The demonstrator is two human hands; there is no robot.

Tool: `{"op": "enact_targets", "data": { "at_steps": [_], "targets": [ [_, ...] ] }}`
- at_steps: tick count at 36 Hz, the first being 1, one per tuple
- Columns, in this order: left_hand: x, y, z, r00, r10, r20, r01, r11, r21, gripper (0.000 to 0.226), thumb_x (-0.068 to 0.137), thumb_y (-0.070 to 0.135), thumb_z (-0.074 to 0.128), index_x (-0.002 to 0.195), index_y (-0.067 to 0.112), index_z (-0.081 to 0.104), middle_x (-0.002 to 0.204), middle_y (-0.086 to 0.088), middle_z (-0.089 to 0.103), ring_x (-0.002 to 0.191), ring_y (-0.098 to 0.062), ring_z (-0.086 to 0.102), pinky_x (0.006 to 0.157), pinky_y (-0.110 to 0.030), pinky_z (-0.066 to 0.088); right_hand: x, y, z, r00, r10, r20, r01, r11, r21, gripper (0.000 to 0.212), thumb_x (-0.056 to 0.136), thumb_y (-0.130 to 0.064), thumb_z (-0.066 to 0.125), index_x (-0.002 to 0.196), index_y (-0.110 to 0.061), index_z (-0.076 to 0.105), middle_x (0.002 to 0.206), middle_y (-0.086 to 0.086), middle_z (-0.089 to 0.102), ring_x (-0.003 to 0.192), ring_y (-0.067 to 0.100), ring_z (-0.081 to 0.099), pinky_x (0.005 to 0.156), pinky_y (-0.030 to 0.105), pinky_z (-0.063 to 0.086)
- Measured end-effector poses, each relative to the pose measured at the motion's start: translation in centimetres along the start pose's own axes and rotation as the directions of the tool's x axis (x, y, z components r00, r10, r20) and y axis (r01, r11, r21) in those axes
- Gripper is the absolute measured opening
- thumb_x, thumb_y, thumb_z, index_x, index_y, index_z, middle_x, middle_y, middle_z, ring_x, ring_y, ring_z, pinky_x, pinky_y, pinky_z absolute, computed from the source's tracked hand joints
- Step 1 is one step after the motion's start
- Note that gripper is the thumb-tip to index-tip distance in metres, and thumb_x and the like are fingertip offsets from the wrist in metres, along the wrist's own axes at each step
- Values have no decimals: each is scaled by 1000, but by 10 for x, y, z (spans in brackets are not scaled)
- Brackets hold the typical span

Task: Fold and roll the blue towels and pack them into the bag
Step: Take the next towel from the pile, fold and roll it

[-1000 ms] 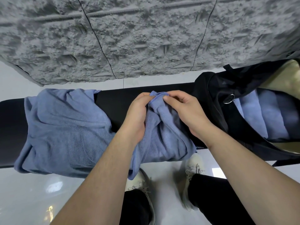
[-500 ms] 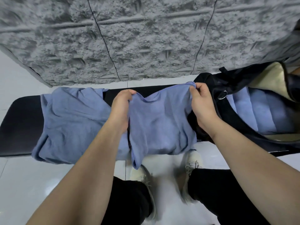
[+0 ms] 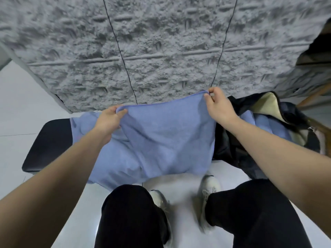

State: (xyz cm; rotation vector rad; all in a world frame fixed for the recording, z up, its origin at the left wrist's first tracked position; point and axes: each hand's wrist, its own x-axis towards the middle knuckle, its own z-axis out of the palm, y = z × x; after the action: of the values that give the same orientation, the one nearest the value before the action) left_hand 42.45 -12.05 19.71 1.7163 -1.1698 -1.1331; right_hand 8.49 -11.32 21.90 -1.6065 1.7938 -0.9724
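Two hands: left hand [image 3: 109, 120] pinches the upper left corner of the held towel [image 3: 166, 136], fingers curled round the hem; right hand [image 3: 217, 106] pinches the upper right corner between thumb and fingertips.
Head view, towel: lifted and spread between the hands, top edge sagging a little, lower edge hanging over the black bench [image 3: 48, 145] toward the person's knees.
Head view, change: a second ago the same towel was bunched between hands held close together; now the hands are well apart and the cloth is opened flat.
Meaning for the task: judged from this, the towel is shaken out and ready for its first fold; rolling is not yet begun.
Other towels: loose towel pile [image 3: 84, 122] lies on the bench behind the left hand; rolled towels [image 3: 268, 126] already sit in the bag [image 3: 231, 145] at the right.
Bag: open, just beside the right wrist.
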Motion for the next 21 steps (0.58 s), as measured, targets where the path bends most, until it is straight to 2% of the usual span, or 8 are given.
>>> {"op": "enact_targets", "data": {
  "at_steps": [2,4,6,8,11,14,17,21],
  "targets": [
    [-5,10,-6,1000,-15,11,15,1000,18,16,93,31,65,95,15,68,84,-1,63,77,-15,56,61,-24,45,0,-9,-5,999,25,34,-25,1000,-3,13,105,-31,39,103,-19,43,70,-8,44,58,6,40,50,23,28],
    [-8,22,-12,999,-43,28,43,999,-3,14,92,31,67,83,21,64,83,0,63,77,-13,59,58,-22,49,2,-16,-10,997,75,24,-76,995,63,16,104,-34,40,104,-19,45,75,-9,47,62,6,41,54,24,29],
    [-10,34,-19,998,-58,34,59,998,-20,15,92,33,67,85,21,63,84,0,64,78,-13,60,54,-22,50,7,-21,-15,995,99,13,-100,985,143,18,103,-34,41,102,-18,48,76,-7,48,65,9,43,58,27,31],
    [-12,47,-24,1000,-24,12,24,1000,20,16,91,35,67,86,20,63,83,-1,63,71,-13,58,52,-23,48,12,-27,-19,993,121,2,-120,976,181,16,101,-32,44,97,-19,51,77,-7,51,70,11,47,62,28,35],
    [-13,68,-29,1000,15,-8,-15,1000,18,17,92,30,66,83,17,62,83,-4,64,67,-16,58,49,-25,48,20,-40,-28,990,138,-19,-131,967,217,17,100,-26,46,83,-21,50,74,-8,52,68,8,46,57,19,37],
    [-13,90,-29,1000,21,10,-20,995,-95,19,93,23,66,79,15,55,87,-6,63,77,-16,62,52,-21,55,29,-50,-39,991,125,-49,-114,975,190,23,100,-27,48,77,-25,46,72,-7,49,66,9,43,57,21,34],
    [-8,110,-31,998,63,-13,-64,991,-116,22,92,22,68,76,17,53,83,-3,59,74,-13,60,56,-17,55,38,-61,-51,990,126,-60,-113,977,179,24,100,-29,48,76,-28,44,70,-6,46,61,10,41,57,25,33],
    [-2,131,-33,986,163,-45,-167,981,-100,27,93,20,66,72,17,48,78,-2,53,73,-12,56,63,-18,52,47,-79,-63,986,166,-19,-150,931,332,20,103,-27,45,82,-27,43,84,-2,48,55,16,53,46,27,41]
  ]
}}
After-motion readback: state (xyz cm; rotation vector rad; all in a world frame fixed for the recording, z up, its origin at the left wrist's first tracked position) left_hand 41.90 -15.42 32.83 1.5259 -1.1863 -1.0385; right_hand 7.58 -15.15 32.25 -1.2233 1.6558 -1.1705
